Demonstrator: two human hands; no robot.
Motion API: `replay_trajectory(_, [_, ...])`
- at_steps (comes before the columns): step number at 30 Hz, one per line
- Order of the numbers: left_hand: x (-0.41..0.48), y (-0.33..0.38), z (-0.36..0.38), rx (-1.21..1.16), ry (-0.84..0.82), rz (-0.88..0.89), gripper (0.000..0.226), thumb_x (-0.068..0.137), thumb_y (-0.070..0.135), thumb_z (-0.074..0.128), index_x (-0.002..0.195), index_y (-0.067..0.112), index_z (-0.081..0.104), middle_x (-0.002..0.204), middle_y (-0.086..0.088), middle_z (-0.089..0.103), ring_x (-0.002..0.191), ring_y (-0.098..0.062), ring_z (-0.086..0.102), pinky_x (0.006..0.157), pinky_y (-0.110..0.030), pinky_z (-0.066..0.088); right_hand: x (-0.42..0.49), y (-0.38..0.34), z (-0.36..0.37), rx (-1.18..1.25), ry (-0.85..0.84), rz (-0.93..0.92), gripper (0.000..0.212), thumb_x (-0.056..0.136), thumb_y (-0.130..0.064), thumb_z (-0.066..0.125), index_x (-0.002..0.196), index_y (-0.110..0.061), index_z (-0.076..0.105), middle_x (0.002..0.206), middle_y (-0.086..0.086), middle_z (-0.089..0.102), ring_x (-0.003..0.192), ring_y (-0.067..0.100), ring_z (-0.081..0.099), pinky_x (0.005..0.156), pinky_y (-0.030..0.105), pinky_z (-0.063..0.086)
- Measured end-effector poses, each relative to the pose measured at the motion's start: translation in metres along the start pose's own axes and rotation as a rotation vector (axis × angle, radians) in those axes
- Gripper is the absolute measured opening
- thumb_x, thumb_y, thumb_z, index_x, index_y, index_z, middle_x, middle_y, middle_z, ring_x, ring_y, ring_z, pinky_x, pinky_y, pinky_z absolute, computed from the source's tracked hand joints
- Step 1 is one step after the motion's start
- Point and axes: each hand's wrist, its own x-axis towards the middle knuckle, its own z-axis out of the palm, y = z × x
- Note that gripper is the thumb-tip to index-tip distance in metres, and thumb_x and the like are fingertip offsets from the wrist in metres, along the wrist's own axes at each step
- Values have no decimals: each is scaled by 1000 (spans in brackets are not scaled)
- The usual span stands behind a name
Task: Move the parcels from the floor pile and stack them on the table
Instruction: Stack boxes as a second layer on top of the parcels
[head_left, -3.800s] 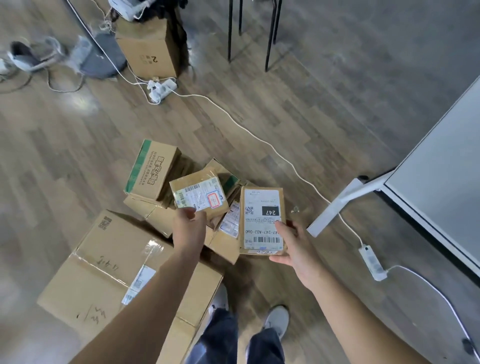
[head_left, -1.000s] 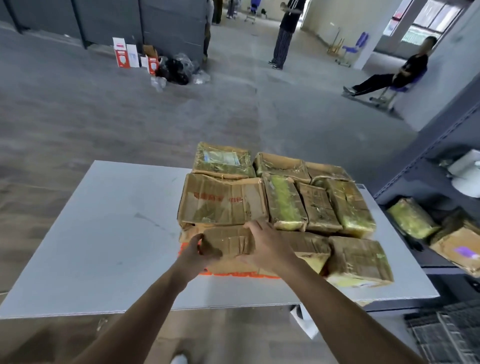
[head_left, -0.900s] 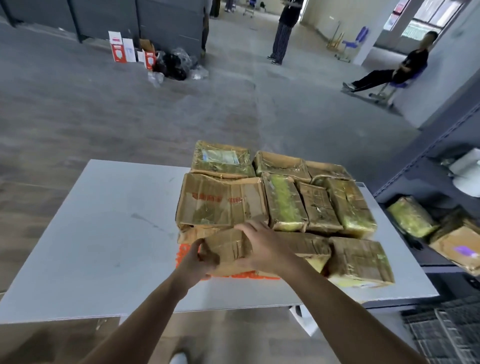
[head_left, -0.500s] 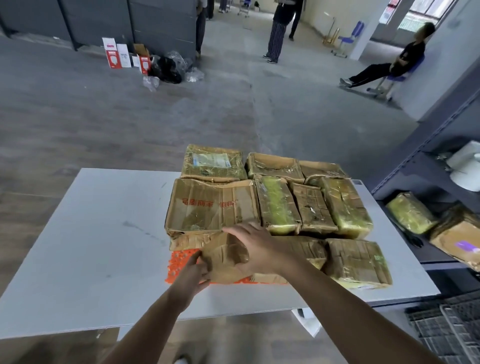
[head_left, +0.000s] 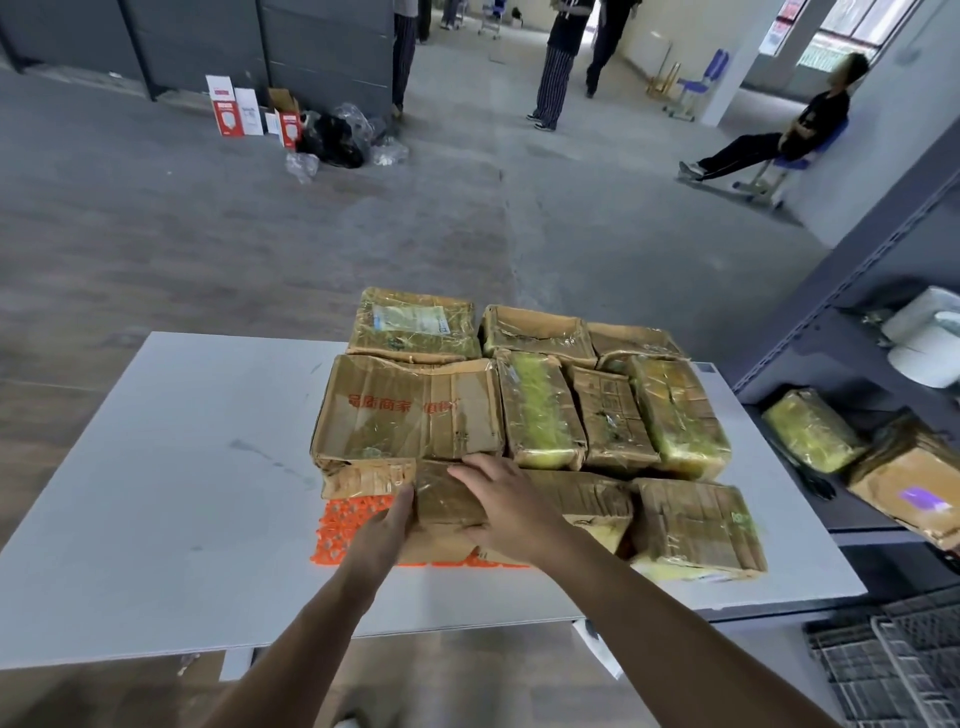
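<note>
small taped parcel (head_left: 447, 506) on worktop (head_left: 182, 467), touching front of big carton (head_left: 410, 410). l grip (head_left: 382, 535) clamped on its left end; r grip (head_left: 506, 512) flat on top, fingers apart. prob light, stiff cardboard w/ slick tape, so take it by the ends.

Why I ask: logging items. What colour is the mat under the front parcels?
Orange mat, clearest in head view.
</note>
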Motion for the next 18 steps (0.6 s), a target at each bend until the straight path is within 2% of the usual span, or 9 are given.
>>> replay_trajectory(4, [3,4,12,47,-11,122,55,95,58,37,119,16,62,117,-7,64,106,-25,58,98,-42,45,-8,8,1,-68,23,21,70,87,-41,65,148,-29,32,154,-1,24,142,25,22,115,46,25])
replay_trajectory(9, [2,4,19,38,11,142,55,98,54,35,129,13,56,124,-8,60,112,-26,55,96,-38,42,-12,13,4,-62,-17,81,74,90,-45,62,151,-28,24,159,-3,14,147,29,15,116,49,25])
replay_trajectory(12, [-1,3,19,8,21,127,58,97,56,36,130,12,52,126,-6,59,113,-25,54,95,-38,42,-12,13,7,-73,13,105,73,89,-45,63,150,-27,26,158,-1,16,143,26,23,112,45,33])
replay_trajectory(15, [0,-4,20,-50,23,111,56,93,58,44,128,14,52,122,-7,59,110,-25,56,97,-43,46,-14,16,6,-94,19,94,71,91,-39,62,151,-26,25,155,-3,23,140,23,28,109,40,33])
replay_trajectory(18, [-3,-1,24,-71,-5,108,53,95,56,42,129,16,51,123,-8,57,113,-26,54,103,-49,44,-18,18,5,-93,17,95,71,91,-39,62,151,-25,26,155,0,22,140,24,27,109,42,34])
